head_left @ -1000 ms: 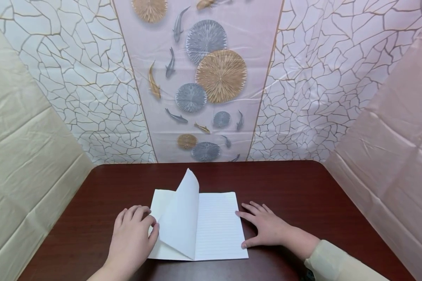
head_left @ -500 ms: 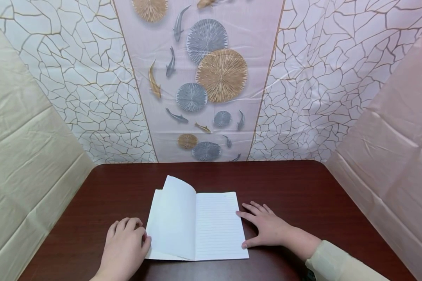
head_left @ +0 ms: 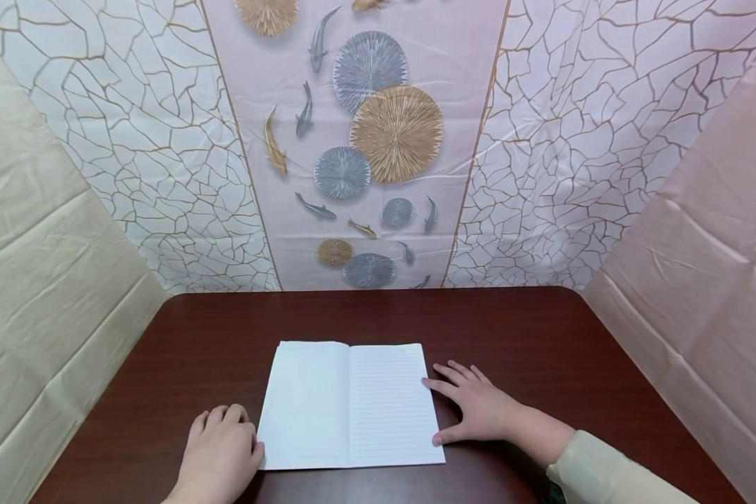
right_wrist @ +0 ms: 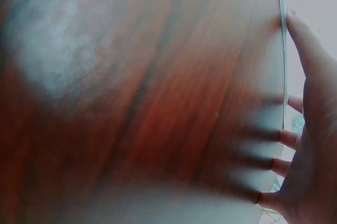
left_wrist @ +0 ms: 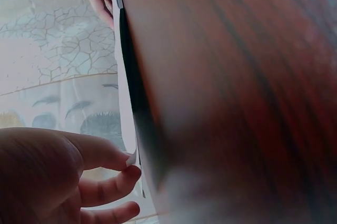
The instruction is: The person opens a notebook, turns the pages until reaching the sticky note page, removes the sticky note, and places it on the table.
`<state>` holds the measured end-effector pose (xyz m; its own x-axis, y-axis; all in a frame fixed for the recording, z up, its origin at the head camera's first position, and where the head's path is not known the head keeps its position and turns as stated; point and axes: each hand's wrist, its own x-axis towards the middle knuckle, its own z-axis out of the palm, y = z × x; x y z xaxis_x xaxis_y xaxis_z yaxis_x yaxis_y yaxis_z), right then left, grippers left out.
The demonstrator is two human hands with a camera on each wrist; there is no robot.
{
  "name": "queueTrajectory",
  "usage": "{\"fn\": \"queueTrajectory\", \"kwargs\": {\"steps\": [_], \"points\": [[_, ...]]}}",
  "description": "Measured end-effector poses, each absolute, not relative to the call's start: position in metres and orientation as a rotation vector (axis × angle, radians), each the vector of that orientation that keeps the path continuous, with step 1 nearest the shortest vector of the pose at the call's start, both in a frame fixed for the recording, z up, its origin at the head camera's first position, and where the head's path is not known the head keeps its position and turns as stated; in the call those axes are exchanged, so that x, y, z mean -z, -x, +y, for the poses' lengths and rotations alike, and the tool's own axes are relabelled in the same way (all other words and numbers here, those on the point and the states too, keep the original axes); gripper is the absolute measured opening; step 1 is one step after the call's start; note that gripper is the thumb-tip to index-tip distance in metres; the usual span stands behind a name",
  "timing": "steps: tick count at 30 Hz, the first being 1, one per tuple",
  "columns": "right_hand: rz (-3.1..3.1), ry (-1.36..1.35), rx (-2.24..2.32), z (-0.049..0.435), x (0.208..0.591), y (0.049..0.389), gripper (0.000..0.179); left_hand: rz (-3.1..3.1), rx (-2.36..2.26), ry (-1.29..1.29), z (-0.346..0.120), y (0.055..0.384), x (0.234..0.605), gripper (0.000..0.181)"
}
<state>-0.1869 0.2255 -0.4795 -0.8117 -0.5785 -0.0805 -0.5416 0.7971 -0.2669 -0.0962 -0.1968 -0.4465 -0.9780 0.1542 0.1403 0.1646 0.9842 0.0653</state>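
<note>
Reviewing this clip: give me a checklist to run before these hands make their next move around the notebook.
1. Notebook open on the table: ok.
2. Ruled right page largely uncovered: ok.
3. Right hand at the notebook's right edge: ok, fingers spread.
4. Left hand free of the paper: not ok; it pinches the left edge.
5. Number of sheets pinched: cannot tell, too small to count.

A brown table (head_left: 378,318) is standing before a patterned backdrop (head_left: 378,133). Pale drapes (head_left: 38,245) are flanking both sides. Glare (head_left: 334,484) is showing on the table.
</note>
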Motion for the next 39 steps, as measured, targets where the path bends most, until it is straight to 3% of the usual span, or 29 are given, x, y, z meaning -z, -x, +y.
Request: {"fn": "queueTrajectory", "kwargs": {"steps": [29,39], "points": [[2.809,0.871,0.347,0.227,0.475,0.187,0.099,-3.113,0.063,0.301,-0.186,0.113,0.451,0.011],[2.8,0.856,0.337,0.226,0.478,0.188,0.1,-2.956,0.09,0.411,-0.158,0.124,0.442,0.025]]}}
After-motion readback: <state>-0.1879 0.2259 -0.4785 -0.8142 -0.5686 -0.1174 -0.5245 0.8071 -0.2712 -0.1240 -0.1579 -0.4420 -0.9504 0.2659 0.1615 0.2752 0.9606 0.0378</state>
